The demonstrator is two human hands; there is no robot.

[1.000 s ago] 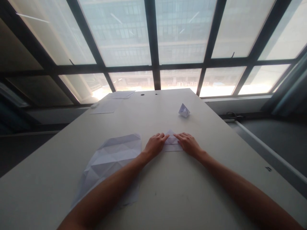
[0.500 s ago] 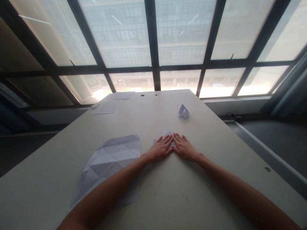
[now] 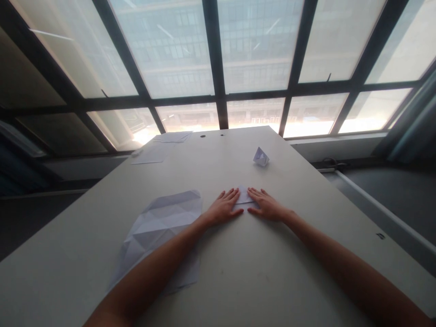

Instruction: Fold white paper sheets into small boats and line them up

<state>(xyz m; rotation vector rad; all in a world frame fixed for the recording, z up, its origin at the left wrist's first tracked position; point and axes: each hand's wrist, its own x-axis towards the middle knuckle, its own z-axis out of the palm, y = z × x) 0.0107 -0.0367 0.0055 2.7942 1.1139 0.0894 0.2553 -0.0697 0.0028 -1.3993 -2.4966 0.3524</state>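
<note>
A small folded piece of white paper (image 3: 244, 196) lies flat on the white table, its pointed top facing away from me. My left hand (image 3: 225, 206) lies flat over its left side, fingers stretched out and palm down. On the right side rests my right hand (image 3: 266, 204), also flat with the fingers extended. Both hands cover parts of the paper's edges, and its middle shows between them. To the left, partly under my left forearm, is a large creased sheet of paper (image 3: 166, 213).
A folded paper shape (image 3: 261, 157) stands beyond my right hand. Several flat paper sheets (image 3: 173, 136) lie at the table's far left corner, with another sheet (image 3: 148, 156) nearer. The table (image 3: 218, 168) reaches toward framed windows. A dark mark (image 3: 380, 236) sits near its right edge.
My hands have slid apart, the left one leftward and the right one rightward. More of the folded paper shows between them.
</note>
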